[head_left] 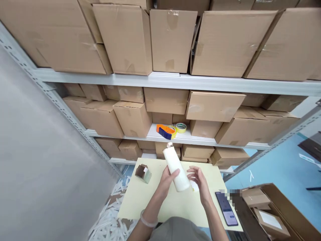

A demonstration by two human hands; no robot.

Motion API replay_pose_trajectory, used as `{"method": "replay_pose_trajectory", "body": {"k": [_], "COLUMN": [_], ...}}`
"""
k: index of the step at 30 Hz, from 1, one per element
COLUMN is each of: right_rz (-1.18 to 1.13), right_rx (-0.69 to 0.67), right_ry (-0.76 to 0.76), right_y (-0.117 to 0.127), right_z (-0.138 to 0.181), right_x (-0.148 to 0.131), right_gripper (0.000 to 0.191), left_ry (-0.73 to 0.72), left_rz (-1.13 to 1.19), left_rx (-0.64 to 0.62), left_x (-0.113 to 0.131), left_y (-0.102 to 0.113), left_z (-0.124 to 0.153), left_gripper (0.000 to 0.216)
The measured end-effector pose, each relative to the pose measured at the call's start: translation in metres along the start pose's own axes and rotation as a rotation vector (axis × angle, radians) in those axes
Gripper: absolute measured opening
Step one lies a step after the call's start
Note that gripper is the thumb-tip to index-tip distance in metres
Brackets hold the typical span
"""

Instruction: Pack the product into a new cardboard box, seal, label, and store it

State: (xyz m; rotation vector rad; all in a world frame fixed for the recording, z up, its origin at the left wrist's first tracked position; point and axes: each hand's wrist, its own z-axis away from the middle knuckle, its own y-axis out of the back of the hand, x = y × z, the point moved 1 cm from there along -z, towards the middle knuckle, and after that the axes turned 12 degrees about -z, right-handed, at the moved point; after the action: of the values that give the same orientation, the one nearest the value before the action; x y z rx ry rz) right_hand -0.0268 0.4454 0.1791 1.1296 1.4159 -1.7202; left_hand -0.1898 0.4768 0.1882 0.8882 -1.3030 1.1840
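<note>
A white cylindrical bottle (176,170) with a small shiny top is tilted above the table, its top pointing up and to the left. My left hand (167,180) is closed round its left side, thumb across the front. To the right of the bottle is my right hand (198,180), its fingers apart and loosely bent, holding nothing I can see. Under that hand lies a small white piece (194,186), partly hidden, whose kind I cannot make out. On the table's left part sits a small brown and pale green box (143,173).
The pale yellow table (140,207) carries a phone (226,208) at its right edge. Behind it, shelves hold cardboard boxes (173,40), an orange tape dispenser (165,130) and a tape roll (181,127). An open carton (288,204) stands right; paper strips (107,214) litter the floor left.
</note>
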Motion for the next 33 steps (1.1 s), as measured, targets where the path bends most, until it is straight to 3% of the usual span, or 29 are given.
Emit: {"method": "replay_pose_trajectory", "body": {"k": [3,5,10,13,17,19,22,26,33], "right_rz": [-0.188,-0.298,-0.402,-0.259,0.259,0.526,0.777,0.864,0.708], "right_rx": [-0.229,-0.329,-0.26,-0.155,0.044,0.053,-0.046,-0.129,-0.199], "right_ry": [-0.298,-0.394,-0.4,-0.202,0.27,0.467,0.671,0.753,0.605], "right_y": [-0.017,-0.03,-0.042,-0.034,-0.021,-0.018,-0.019,-0.024,-0.027], "right_z": [0.017,0.027,0.028,0.021,0.016,0.016,0.017,0.018,0.022], "right_x": [0.006,0.003,-0.001,0.003,0.001,-0.002,-0.006,-0.008,-0.008], "right_gripper": [0.074,0.082,0.061,0.048,0.054,0.054,0.053,0.057,0.062], "left_ry": [0.047,0.045,-0.017,-0.043,-0.041,0.012,0.146,0.326,0.488], "left_rz": [0.341,0.399,0.346,0.332,0.375,0.423,0.553,0.743,0.854], "left_rx": [-0.104,-0.182,-0.293,-0.265,-0.175,-0.157,-0.209,-0.355,-0.283], "left_x": [0.013,0.018,0.011,0.003,-0.009,-0.013,-0.014,-0.01,-0.001], "left_y": [-0.004,-0.009,-0.011,-0.007,-0.008,-0.013,-0.021,-0.025,-0.016], "left_z": [-0.005,-0.007,-0.013,-0.02,-0.02,-0.015,-0.006,0.002,0.004], "left_gripper": [0.065,0.069,0.073,0.08,0.067,0.061,0.059,0.055,0.043]}}
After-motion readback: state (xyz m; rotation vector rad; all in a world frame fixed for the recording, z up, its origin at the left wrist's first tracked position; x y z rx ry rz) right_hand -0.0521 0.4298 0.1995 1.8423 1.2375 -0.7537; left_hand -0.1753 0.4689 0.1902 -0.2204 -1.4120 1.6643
